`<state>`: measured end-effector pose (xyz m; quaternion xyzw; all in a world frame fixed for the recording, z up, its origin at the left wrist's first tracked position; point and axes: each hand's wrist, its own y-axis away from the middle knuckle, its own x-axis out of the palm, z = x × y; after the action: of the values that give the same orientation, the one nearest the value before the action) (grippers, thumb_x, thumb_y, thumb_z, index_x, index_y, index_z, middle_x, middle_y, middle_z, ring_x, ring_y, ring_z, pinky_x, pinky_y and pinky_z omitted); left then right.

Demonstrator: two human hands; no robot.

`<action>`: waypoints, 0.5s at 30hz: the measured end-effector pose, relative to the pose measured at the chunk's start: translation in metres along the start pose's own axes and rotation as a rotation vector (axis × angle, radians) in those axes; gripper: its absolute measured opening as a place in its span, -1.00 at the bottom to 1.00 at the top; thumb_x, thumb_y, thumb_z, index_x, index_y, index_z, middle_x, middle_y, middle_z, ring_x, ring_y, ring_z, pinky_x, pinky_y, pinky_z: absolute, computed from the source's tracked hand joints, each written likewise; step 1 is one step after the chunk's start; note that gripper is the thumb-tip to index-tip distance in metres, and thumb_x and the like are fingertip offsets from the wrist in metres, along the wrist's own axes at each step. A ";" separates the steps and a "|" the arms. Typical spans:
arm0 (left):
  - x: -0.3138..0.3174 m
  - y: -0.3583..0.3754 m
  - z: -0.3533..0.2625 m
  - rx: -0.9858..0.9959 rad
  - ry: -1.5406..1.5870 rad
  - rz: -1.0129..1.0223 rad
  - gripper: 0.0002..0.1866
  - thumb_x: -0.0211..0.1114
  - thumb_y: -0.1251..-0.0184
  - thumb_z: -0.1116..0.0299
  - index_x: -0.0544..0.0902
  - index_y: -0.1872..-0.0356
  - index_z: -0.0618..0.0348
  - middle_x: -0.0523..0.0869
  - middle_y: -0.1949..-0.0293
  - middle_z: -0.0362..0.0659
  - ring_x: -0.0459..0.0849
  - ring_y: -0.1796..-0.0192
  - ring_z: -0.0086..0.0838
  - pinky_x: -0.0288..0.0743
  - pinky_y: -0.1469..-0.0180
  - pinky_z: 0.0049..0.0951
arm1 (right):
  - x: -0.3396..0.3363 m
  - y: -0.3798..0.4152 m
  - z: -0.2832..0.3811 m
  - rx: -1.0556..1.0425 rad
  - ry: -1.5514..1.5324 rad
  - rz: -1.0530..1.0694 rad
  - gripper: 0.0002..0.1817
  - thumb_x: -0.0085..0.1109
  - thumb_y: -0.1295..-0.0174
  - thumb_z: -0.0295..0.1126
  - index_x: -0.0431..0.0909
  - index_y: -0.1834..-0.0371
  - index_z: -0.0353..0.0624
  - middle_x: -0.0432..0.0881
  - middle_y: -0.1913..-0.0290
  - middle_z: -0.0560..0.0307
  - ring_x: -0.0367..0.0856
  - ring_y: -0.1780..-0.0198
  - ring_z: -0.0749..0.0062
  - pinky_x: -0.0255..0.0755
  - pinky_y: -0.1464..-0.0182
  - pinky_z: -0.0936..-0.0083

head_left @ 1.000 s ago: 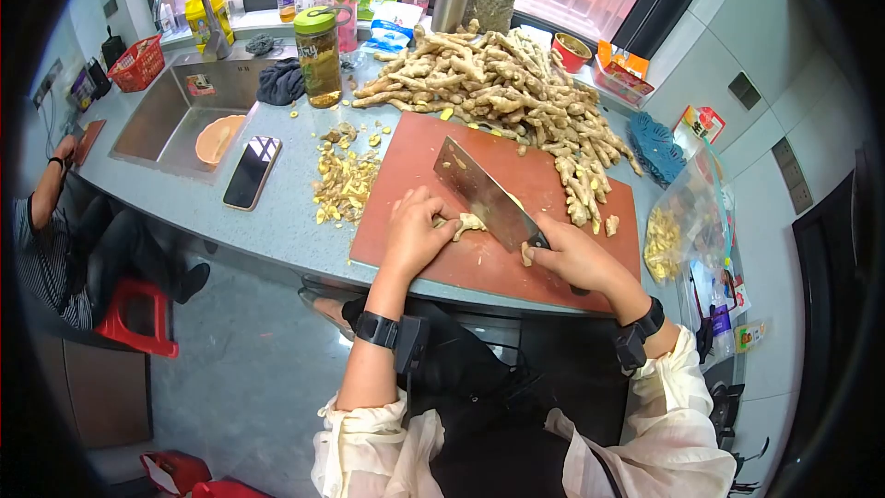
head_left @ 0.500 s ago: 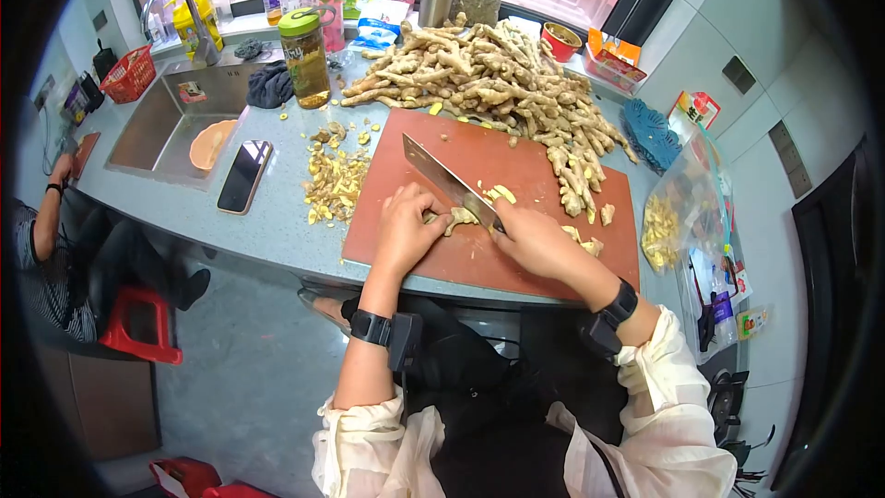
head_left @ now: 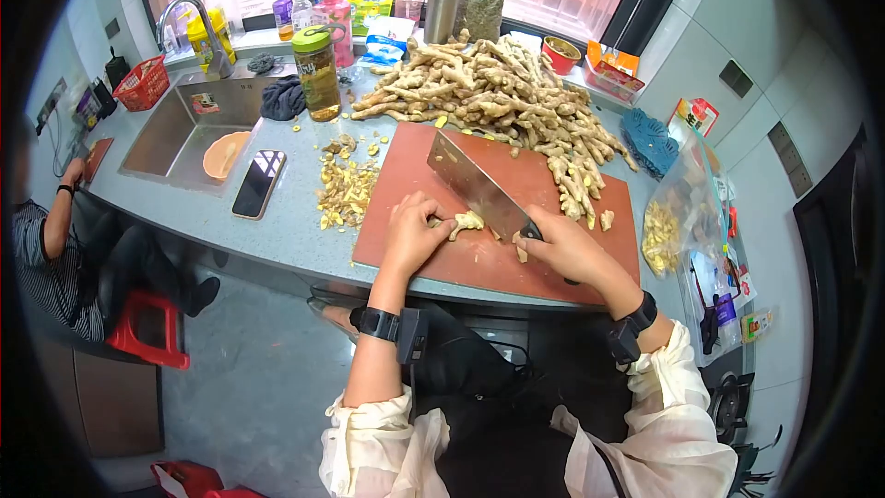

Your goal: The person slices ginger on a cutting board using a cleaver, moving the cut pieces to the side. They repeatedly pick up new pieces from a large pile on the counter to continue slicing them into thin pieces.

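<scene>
A knob of ginger (head_left: 467,223) lies on the reddish-brown cutting board (head_left: 406,166), pinched at its left end by the fingers of my left hand (head_left: 417,234). My right hand (head_left: 570,247) grips the dark handle of a cleaver (head_left: 477,186). The broad blade slants up and to the left, its face turned toward me, a little right of the held ginger. A small ginger piece (head_left: 522,251) is by my right fingers. Behind the board rises a big heap of whole ginger (head_left: 498,83), spilling onto its right rear corner.
Ginger scraps (head_left: 346,192) are piled left of the board, near a phone (head_left: 259,184) and a green-lidded bottle (head_left: 318,74). A sink (head_left: 152,152) is farther left. At right is a plastic bag of ginger pieces (head_left: 660,235). Another person (head_left: 55,240) sits at far left.
My right hand has moved the cleaver right, away from the held ginger, and its blade now shows more of its face. My left hand keeps its hold. The whole view has shifted slightly.
</scene>
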<state>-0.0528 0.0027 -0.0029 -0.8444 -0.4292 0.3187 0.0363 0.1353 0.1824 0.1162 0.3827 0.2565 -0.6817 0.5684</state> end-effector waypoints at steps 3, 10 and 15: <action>0.000 0.000 0.000 0.026 -0.011 -0.023 -0.79 0.59 -0.09 0.27 0.75 0.42 0.14 0.64 0.30 -0.16 0.63 0.07 -0.19 0.45 -0.04 -0.17 | 0.002 0.001 -0.005 -0.023 0.022 0.016 -0.73 0.26 -0.42 -0.36 0.49 -0.06 -0.26 0.64 0.24 -0.08 0.68 0.17 0.09 0.50 0.07 0.20; 0.001 0.001 -0.001 -0.014 -0.013 -0.005 -0.81 0.57 -0.11 0.24 0.77 0.43 0.11 0.66 0.27 -0.17 0.63 0.04 -0.21 0.38 -0.12 -0.18 | 0.003 -0.002 -0.005 0.042 0.054 0.074 -0.70 0.29 -0.39 -0.37 0.47 -0.06 -0.27 0.66 0.22 -0.16 0.69 0.16 -0.01 0.50 0.06 0.14; 0.001 0.000 0.000 0.014 -0.002 -0.014 -0.84 0.57 -0.11 0.29 0.79 0.40 0.11 0.66 0.27 -0.19 0.63 0.05 -0.22 0.42 -0.08 -0.17 | 0.001 -0.004 0.010 0.064 0.221 0.122 -0.64 0.25 -0.41 -0.32 0.37 -0.07 -0.29 0.68 0.16 -0.33 0.67 0.05 -0.32 0.48 -0.01 -0.07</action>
<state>-0.0522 0.0037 -0.0033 -0.8406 -0.4330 0.3224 0.0439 0.1294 0.1753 0.1210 0.4884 0.2717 -0.6074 0.5645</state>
